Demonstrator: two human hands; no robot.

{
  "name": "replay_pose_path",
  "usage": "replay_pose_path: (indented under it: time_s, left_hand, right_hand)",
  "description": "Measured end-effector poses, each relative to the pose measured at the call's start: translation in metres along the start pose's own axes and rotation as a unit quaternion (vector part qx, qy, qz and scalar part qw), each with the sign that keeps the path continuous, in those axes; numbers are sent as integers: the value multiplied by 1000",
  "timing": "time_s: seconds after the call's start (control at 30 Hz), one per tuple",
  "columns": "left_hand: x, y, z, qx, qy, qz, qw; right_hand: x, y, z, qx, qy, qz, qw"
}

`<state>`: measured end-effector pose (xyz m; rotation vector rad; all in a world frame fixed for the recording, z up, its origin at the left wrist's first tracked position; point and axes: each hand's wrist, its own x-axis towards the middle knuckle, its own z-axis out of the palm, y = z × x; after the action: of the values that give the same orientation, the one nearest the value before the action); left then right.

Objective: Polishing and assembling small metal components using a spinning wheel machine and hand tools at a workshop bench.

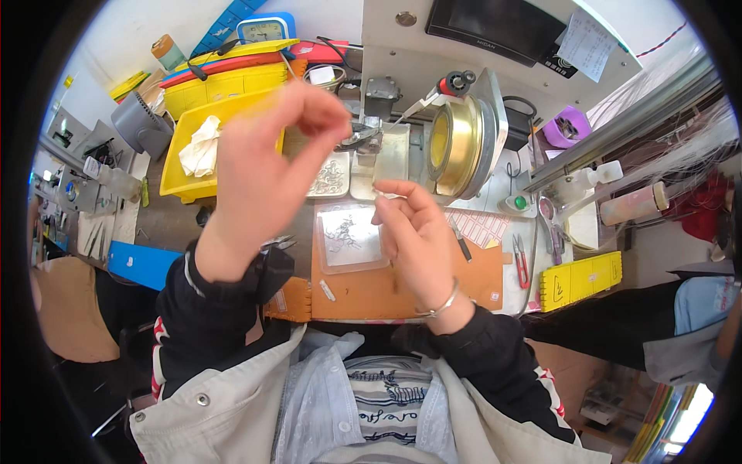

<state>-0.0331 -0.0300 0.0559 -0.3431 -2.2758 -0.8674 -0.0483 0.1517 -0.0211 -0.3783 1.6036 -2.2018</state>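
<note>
My left hand [270, 166] is raised over the left side of the bench, smeared by motion. Its thumb and forefinger come together; anything between them is too small or blurred to name. Lower and to the right, my right hand [413, 240] is closed in a pinch, and what it grips is not clear. It is beside a clear plastic box [363, 269] of small thin metal parts on a brown mat [483, 282]. Behind the box, a shallow white tray [321, 194] of small silvery pieces is partly covered by my left hand. A small metal fixture [369, 143] stands past my fingertips.
A machine cabinet [394, 50] with a dark screen rises at the back, with a gold spool [456, 147] before it. At left is a yellow bin [176, 188] holding a white cloth. Tweezers [461, 241], red-handled snips [521, 263] and a yellow strip [581, 280] lie at right.
</note>
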Motion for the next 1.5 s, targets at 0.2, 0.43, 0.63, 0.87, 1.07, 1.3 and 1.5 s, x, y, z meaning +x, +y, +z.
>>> replay_pose_path:
  time_s: [0.2, 0.43, 0.63, 0.87, 1.07, 1.3, 1.5]
  left_hand:
    - [11, -49, 29, -318, 30, -160, 934]
    - [22, -51, 21, -263, -78, -143, 951]
    - [24, -59, 23, -261, -97, -139, 951]
    - [26, -60, 29, -211, -87, -99, 969]
    - [21, -67, 38, -228, -80, -113, 964]
    - [21, -59, 41, -215, -98, -109, 965]
    - [18, -58, 46, -168, -77, -95, 978]
  right_hand:
    - [17, 12, 30, 154, 161, 52, 973]
    - [58, 5, 39, 228, 188, 44, 954]
    - [47, 24, 39, 227, 205, -12, 952]
    - [62, 34, 29, -88, 188, -298, 932]
    - [59, 13, 33, 67, 152, -168, 972]
    - [-1, 30, 12, 61, 41, -27, 997]
    - [1, 28, 14, 42, 28, -40, 998]
